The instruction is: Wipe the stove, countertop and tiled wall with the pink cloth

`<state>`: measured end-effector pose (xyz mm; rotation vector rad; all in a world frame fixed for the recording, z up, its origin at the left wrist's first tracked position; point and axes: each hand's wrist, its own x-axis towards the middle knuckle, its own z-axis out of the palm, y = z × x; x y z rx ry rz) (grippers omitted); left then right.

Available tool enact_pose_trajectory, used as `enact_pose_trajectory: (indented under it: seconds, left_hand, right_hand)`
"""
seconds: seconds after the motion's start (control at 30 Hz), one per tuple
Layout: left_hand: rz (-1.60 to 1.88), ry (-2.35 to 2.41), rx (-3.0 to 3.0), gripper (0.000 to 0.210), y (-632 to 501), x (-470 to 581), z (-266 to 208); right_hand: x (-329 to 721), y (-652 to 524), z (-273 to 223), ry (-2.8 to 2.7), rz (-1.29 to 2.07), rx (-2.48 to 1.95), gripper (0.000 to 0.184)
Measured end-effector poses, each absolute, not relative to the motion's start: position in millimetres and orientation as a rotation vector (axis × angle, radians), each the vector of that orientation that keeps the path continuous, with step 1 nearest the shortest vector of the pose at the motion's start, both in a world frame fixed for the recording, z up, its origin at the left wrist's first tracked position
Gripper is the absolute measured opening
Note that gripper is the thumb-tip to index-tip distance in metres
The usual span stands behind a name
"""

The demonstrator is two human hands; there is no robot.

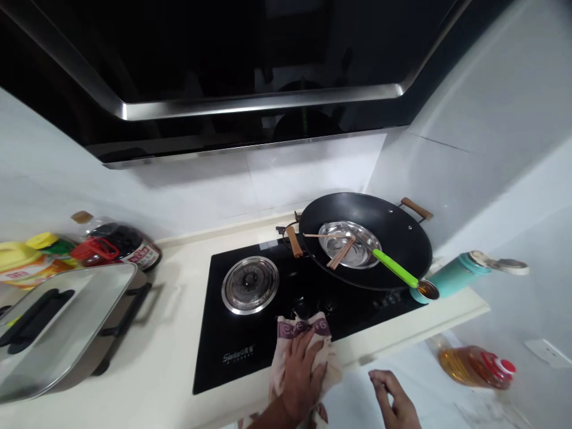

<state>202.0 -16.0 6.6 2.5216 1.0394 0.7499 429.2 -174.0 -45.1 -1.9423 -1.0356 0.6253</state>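
My left hand (300,372) lies palm down on a pale cloth (329,363) with a purple lettered band, pressing it onto the front edge of the black cooktop (241,372). My right hand (394,402) hangs past the counter's front edge with loosely curled fingers, thumb and fingertips a little apart, and nothing seen between them. Behind the cloth is a round burner (251,285). On the right, a black wok (404,238) holds a metal bowl (328,233), wooden chopsticks (342,255) and a green-handled ladle (395,268), whose handle reaches over the wok's rim.
A teal flask (460,275) leans by the wok. Below it lies an oil bottle (473,364) with a red cap. To the left stand a lidded pan (84,333), a dark sauce bottle (138,247) and a yellow container (20,259). The range hood (259,107) overhangs the cooktop.
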Motion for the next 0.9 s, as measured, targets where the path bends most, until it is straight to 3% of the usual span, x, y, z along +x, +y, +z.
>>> enact_pose_trajectory:
  seconds: [0.1, 0.17, 0.27, 0.33, 0.5, 0.77, 0.9]
  left_hand:
    - [0.592, 1.069, 2.533, 0.045, -14, 232, 8]
    - [0.404, 1.127, 2.549, 0.061, -11, 250, 9]
    - [0.146, 1.185, 2.524, 0.091, -3, 267, 13]
    - [0.065, 1.168, 2.503, 0.099, 2, 272, 18]
    - [0.079, 1.129, 2.548, 0.090, 4, 261, 18]
    - [0.379, 1.333, 2.692, 0.077, -24, 172, -9]
    - [0.554, 1.371, 2.815, 0.057, -21, 137, -12]
  right_hand:
    - [445, -144, -44, -1.261, 0.208, -1.987, 0.049]
    - [467, -128, -53, -1.312, -0.045, -2.071, 0.056]
    - [500, -118, -73, -1.445, -0.221, -2.187, 0.063]
    - [512, -118, -85, -1.539, -0.277, -2.220, 0.064]
    - [513, -123, -96, -1.582, -0.310, -2.267, 0.062]
    - [512, -125, -98, -1.568, -0.268, -2.268, 0.063]
    - [510, -125, -98, -1.542, -0.238, -2.291, 0.063]
